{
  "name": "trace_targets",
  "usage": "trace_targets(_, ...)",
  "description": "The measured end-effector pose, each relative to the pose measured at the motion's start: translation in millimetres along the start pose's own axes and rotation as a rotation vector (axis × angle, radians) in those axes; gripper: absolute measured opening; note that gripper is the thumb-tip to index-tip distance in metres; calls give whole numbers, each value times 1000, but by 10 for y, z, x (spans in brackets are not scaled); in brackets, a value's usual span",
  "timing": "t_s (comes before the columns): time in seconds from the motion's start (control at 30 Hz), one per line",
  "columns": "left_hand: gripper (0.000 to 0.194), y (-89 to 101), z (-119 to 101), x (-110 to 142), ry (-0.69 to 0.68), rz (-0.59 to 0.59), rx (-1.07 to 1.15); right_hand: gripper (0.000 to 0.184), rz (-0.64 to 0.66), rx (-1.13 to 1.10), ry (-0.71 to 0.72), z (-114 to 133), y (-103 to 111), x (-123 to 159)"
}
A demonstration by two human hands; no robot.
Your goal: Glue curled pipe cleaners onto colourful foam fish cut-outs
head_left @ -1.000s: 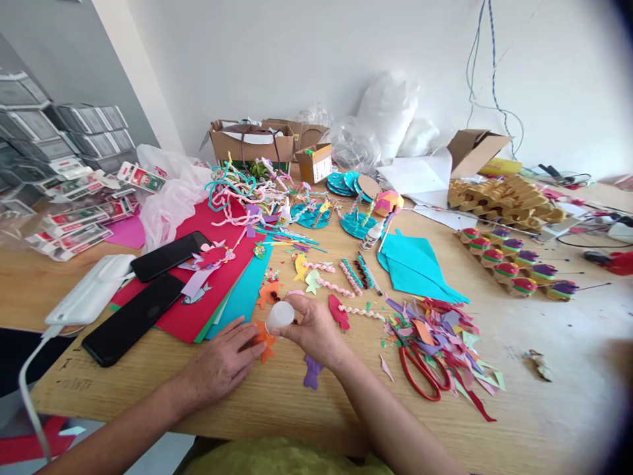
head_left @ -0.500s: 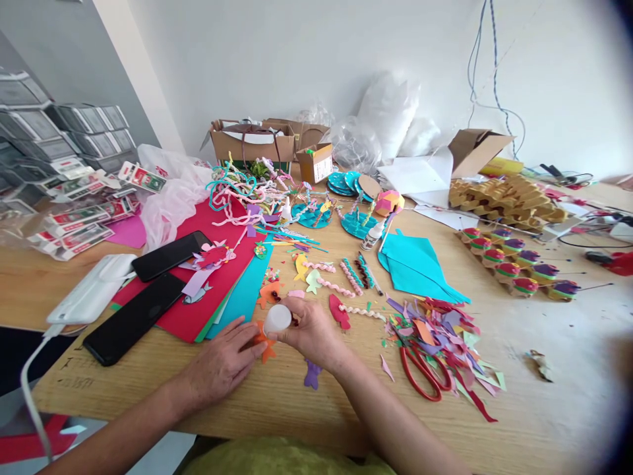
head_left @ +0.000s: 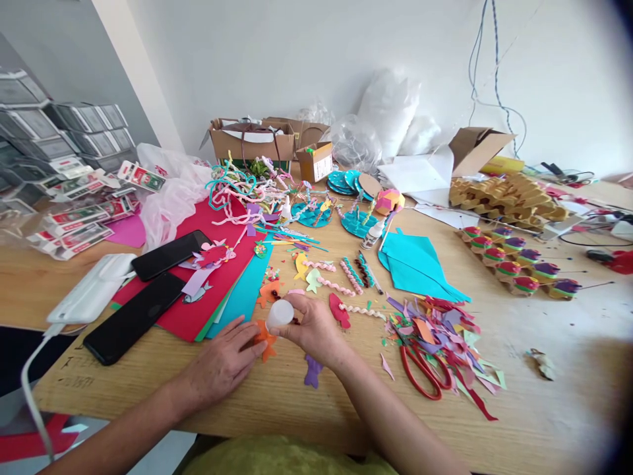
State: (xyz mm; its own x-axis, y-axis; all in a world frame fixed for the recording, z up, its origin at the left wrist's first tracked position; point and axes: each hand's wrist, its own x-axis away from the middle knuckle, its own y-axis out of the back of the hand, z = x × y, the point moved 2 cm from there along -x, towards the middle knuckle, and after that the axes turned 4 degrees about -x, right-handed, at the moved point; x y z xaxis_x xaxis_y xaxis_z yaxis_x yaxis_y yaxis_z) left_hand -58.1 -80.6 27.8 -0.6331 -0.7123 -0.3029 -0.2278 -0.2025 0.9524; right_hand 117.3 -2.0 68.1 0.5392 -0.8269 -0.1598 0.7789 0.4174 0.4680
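Observation:
My right hand [head_left: 314,330] is closed round a small white glue bottle [head_left: 281,314], whose round base faces up toward me. The bottle is tipped over an orange paper fish [head_left: 267,340], and its nozzle is hidden. My left hand [head_left: 225,356] lies flat with fingers stretched out, fingertips on the edge of that fish. Just behind are another orange fish [head_left: 268,294], a yellow fish [head_left: 301,266] and a pale green fish [head_left: 313,281] with twisted pipe-cleaner strands. A red fish [head_left: 339,311] with a cream twist lies right of my right hand, and a purple fish [head_left: 312,371] lies below it.
Red-handled scissors [head_left: 420,373] lie beside a heap of paper scraps [head_left: 445,336]. Two dark phones [head_left: 136,320] and a white power bank [head_left: 89,290] are on the left. Behind stand another glue bottle [head_left: 373,235], blue discs [head_left: 316,216] and a cardboard box [head_left: 252,142].
My right hand has shifted slightly to the right and up with the glue bottle, uncovering more of the orange fish. My left hand has stayed in place.

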Motion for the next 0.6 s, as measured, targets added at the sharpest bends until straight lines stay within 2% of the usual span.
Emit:
trace_targets(0.23,32,-4,-4,6,-4,-7,-13,15,46,-32,10,9,1,-16)
trace_targets(0.4,32,3,-7,0,-5,-3,-13,17,12,-6,-5,25,32,-27)
trace_targets(0.6,31,-2,-10,2,-9,-27,-22,16,61,-25,11,53,29,-17)
